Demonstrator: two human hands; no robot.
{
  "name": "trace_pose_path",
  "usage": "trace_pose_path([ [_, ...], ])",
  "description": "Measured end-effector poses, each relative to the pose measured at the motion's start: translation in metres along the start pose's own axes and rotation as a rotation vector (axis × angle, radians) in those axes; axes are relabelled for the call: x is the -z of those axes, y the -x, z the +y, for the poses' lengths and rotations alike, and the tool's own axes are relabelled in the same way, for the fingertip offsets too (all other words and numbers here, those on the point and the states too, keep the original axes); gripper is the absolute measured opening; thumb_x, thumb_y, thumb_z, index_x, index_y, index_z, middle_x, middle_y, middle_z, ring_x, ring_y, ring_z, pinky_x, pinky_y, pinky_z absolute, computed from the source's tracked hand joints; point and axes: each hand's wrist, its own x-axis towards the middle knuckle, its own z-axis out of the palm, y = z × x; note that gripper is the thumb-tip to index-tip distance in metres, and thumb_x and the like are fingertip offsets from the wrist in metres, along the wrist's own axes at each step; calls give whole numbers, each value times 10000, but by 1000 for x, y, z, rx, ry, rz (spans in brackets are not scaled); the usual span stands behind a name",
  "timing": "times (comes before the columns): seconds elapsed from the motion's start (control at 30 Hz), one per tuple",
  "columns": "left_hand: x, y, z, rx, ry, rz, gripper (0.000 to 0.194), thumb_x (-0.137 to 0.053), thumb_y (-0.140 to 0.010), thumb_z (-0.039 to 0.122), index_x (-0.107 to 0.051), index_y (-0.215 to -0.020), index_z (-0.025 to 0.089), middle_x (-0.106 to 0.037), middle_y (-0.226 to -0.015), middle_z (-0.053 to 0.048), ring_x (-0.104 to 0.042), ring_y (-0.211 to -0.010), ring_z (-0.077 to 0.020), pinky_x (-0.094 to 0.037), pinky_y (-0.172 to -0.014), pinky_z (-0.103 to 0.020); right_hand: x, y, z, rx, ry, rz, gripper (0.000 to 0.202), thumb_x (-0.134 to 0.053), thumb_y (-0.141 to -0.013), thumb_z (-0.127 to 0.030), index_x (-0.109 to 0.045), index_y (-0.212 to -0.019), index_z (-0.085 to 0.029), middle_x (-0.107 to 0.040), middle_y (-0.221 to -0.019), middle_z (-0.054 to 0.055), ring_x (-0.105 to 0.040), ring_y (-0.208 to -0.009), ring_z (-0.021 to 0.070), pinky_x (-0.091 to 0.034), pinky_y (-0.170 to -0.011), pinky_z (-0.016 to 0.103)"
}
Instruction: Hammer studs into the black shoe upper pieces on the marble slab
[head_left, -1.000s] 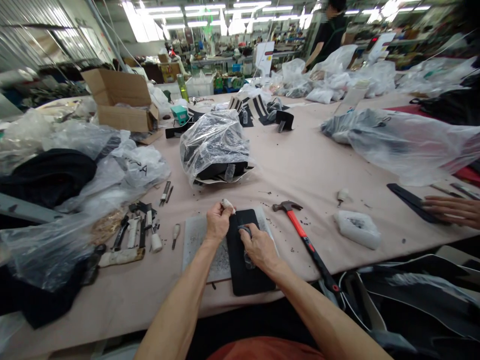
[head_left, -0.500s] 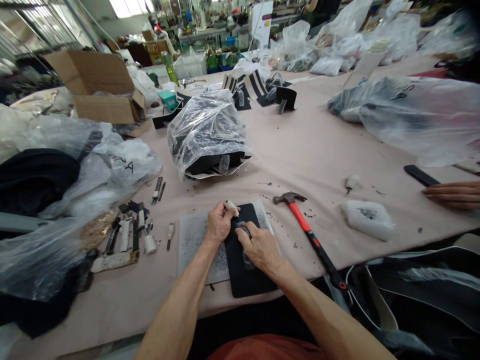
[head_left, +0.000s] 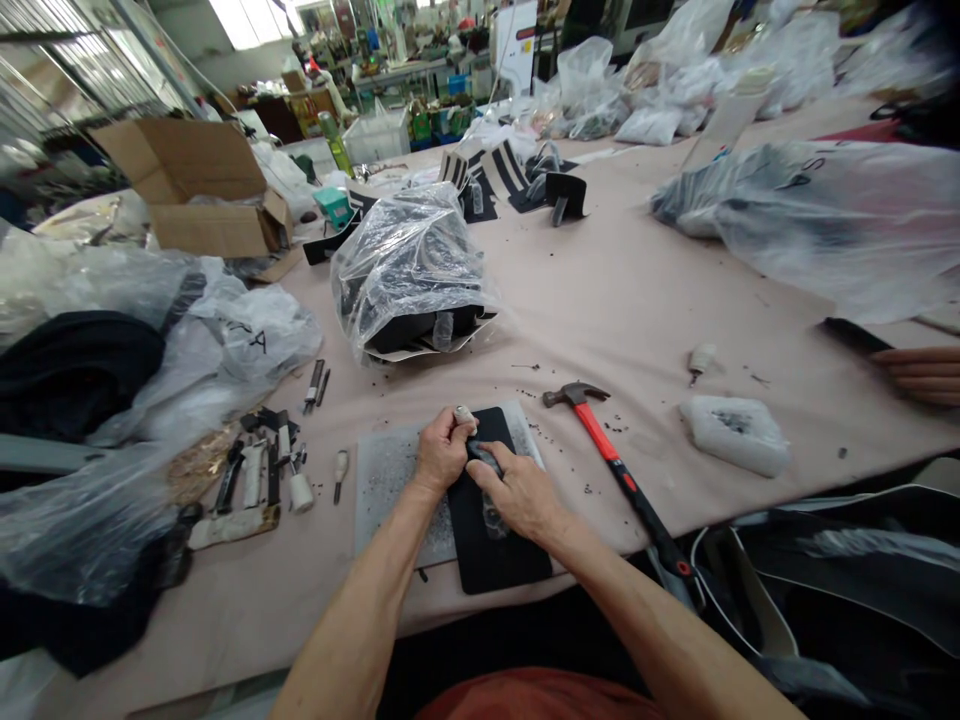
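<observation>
My left hand is closed around a small white-wrapped hand tool, its rounded end sticking up above the fist and its lower end hidden. My right hand pinches a dark strap between thumb and fingers, close beside the left. Part of the strap is covered in clear plastic. Beneath both hands lies a flat black panel with rounded corners. It rests partly on a pale board sprinkled with dark specks. A claw hammer with a red and black handle lies to the right.
A similar white-handled tool and several tools lie to the left. A plastic-covered bundle stands ahead. On the right are a white block with dark bits and another person's hand at a black strip.
My left fist has shifted slightly, and the white-wrapped tool stands more upright. The other person's hand and black strip have moved a little to the right.
</observation>
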Motion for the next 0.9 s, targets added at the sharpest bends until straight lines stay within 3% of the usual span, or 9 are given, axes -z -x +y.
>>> trace_pose_path([
  [0.1, 0, 5, 0, -103, -123, -19, 96, -563, -894, 208, -649, -936, 203, -736, -895, -50, -692, -832, -192, -515, -784, -272, 23, 7, 25, 50, -51, 169, 434, -342, -1012, -428, -617, -1237, -178, -686, -1137, 113, -647, -1044, 234, -482, -896, 337],
  [0.2, 0, 7, -2, -146, -186, -53, 124, -569, -900, 207, -662, -981, 199, -731, -890, -56, -688, -829, -202, -510, -798, -285, 55, 15, 64, -74, 269, 389, 399, -512, -922, -410, -599, -1181, -119, -623, -1169, 188, -584, -1094, 306, -447, -945, 411],
  [0.3, 0, 6, -3, -104, -151, -58, 115, -577, -893, 212, -670, -958, 194, -730, -884, -54, -684, -831, -203, -511, -798, -283, 80, 22, 98, -276, 410, 292, 222, -601, -815, -281, -593, -982, -134, -615, -968, 161, -586, -946, 294, -457, -827, 395],
  [0.4, 0, 4, -3, -65, -82, -65, 105, -588, -876, 210, -678, -924, 187, -733, -883, -51, -682, -836, -202, -512, -800, -280, 89, 24, 108, -483, -34, 108, 96, -587, -745, -195, -510, -803, -191, -521, -726, 39, -529, -690, 183, -433, -630, 291],
  [0.53, 1, 3, 0, -68, -40, -65, 95, -594, -858, 195, -685, -879, 180, -727, -835, -36, -672, -788, -189, -498, -761, -266, 92, 24, 79, -572, -498, -85, 84, -495, -808, -277, -450, -780, -212, -434, -644, -29, -397, -484, 106, -377, -466, 239],
  [0.63, 2, 4, 1, -66, -52, -68, 92, -599, -859, 190, -689, -876, 182, -717, -797, -22, -658, -749, -179, -480, -719, -252, 100, 25, 40, -435, -500, 28, 248, -387, -924, -442, -456, -838, -220, -388, -595, -59, -326, -422, 100, -299, -412, 229],
  [0.77, 3, 4, 1, -67, -80, -66, 92, -600, -873, 207, -687, -896, 186, -713, -804, -20, -650, -747, -177, -472, -718, -252, 109, 23, -3, 24, -27, 336, 388, -343, -980, -540, -498, -837, -214, -490, -597, -13, -440, -510, 136, -312, -504, 255],
  [0.83, 3, 4, 1, -63, -102, -68, 83, -597, -872, 206, -677, -883, 189, -712, -803, -19, -649, -745, -177, -467, -719, -252, 110, 19, -13, 123, 258, 307, 348, -345, -1000, -464, -517, -846, -204, -545, -616, 20, -464, -516, 151, -275, -517, 278],
  [0.9, 4, 4, 0, -53, -124, -70, 72, -595, -866, 197, -666, -854, 191, -708, -789, -16, -649, -739, -179, -463, -718, -255, 111, 15, -18, 139, 471, 129, 286, -390, -996, -390, -537, -846, -196, -560, -598, 34, -454, -478, 155, -223, -504, 297],
])
